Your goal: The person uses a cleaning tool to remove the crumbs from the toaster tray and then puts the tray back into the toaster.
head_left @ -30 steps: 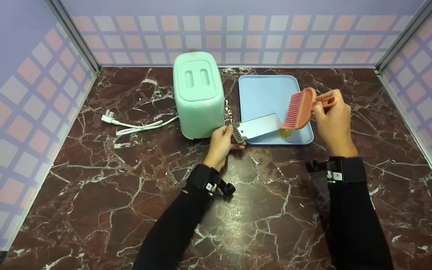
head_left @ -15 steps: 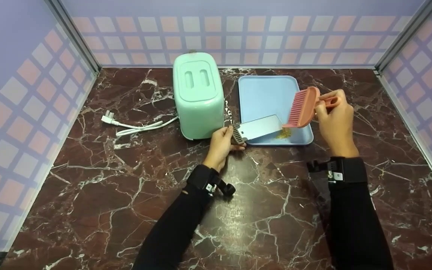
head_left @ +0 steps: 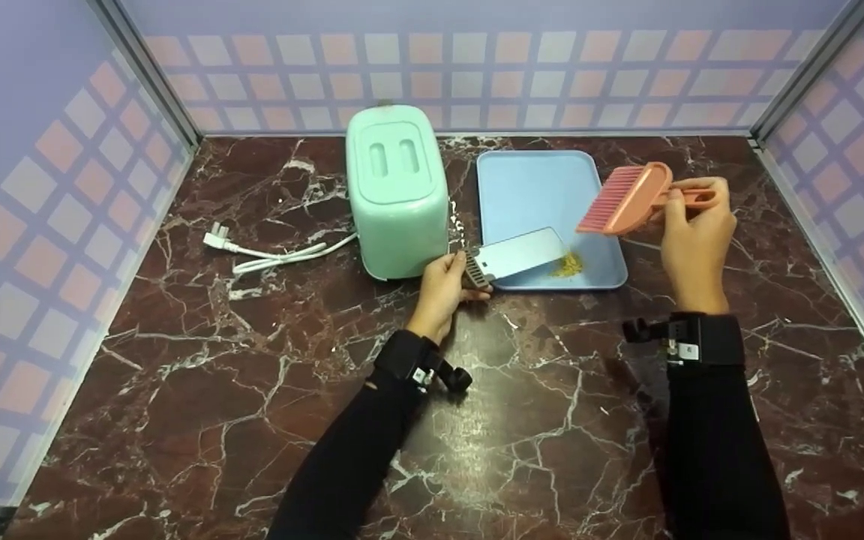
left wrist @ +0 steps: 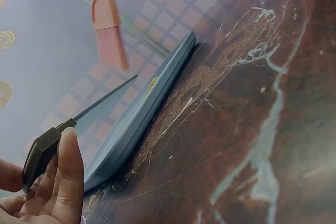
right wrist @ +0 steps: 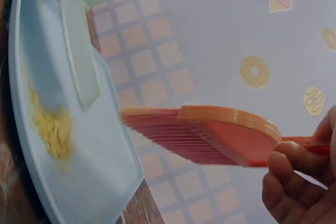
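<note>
My left hand (head_left: 443, 292) pinches the dark slotted end of a flat metal crumb tray (head_left: 520, 252). Its silvery plate slants over the front of a light blue tray (head_left: 535, 187), the far end beside a small heap of yellow crumbs (head_left: 569, 265). In the left wrist view that plate (left wrist: 107, 97) tilts above the blue rim. At the right, my right hand (head_left: 698, 236) grips an orange brush (head_left: 646, 196) by its handle. The right wrist view has the pink bristles (right wrist: 178, 135) in the air, apart from the crumbs (right wrist: 52, 129).
A mint green toaster (head_left: 398, 187) stands left of the blue tray, close to my left hand. Its white cord and plug (head_left: 267, 255) lie on the dark marbled tabletop (head_left: 267, 420). Checked walls (head_left: 469, 71) enclose the back and sides.
My right hand has moved the brush to the right and up, away from the crumbs and the metal plate. The left hand and the crumb tray have stayed nearly still.
</note>
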{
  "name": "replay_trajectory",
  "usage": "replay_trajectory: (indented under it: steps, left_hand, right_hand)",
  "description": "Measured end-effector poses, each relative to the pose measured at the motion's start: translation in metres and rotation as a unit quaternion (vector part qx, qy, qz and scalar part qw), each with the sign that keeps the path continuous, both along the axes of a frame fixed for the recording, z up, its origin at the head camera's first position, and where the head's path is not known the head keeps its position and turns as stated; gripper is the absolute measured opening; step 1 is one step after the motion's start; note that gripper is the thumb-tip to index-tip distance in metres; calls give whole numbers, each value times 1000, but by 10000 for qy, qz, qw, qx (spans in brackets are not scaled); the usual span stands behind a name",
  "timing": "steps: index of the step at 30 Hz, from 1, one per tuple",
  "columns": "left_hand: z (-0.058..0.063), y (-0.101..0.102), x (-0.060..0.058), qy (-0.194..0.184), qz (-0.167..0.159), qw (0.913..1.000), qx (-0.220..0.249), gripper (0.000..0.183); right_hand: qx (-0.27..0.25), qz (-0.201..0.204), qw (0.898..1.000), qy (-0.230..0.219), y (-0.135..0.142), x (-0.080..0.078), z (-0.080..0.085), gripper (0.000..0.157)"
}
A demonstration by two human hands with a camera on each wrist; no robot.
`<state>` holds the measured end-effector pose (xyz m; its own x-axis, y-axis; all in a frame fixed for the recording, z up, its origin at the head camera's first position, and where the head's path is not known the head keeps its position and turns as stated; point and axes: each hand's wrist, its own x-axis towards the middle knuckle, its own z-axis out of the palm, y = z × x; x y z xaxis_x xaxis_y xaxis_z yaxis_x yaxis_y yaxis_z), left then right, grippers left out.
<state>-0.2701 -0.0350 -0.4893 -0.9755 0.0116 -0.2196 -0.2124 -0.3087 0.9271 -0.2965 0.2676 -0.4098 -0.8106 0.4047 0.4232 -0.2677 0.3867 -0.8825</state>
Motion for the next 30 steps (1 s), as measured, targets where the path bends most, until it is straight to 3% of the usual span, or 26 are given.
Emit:
replay_trajectory:
  steps: [4,8,11,14,17,22,26,30]
  left_hand:
    - [0,2,1,36,-45,10000,64,33]
    - [1,4,2,79,-68,9999,119,32]
    - [0,3,2,52,-54,9999,83,32]
    - [-1,2,2,3,-64,10000,48,31]
    - [0,0,1,-9,-69,10000,38,32]
    - [-1,-1,1,6,-86,10000,2,32]
    - [-3,-1,2,17,-78,10000,11,33]
    - [-2,0,2,12,-102,9999,23,32]
  right_hand:
    - [-1291,378,9901,403,6,0,4,4]
    - [-2573,661,9603,857,17,-7,7,5]
    - [-3168,635,9409,1018,27,-16,8,9]
    - [-3455,477,9313,1049,38,-26,7,11]
    - [-3433,291,9352,817,48,-37,5,12]
    - [-3024,-98,9531,43,64,-50,-11,15]
    - [-2910,-230,9552,-493,72,-50,-28,18]
    - [-2960,-186,9532,-583,75,-45,-39,19]
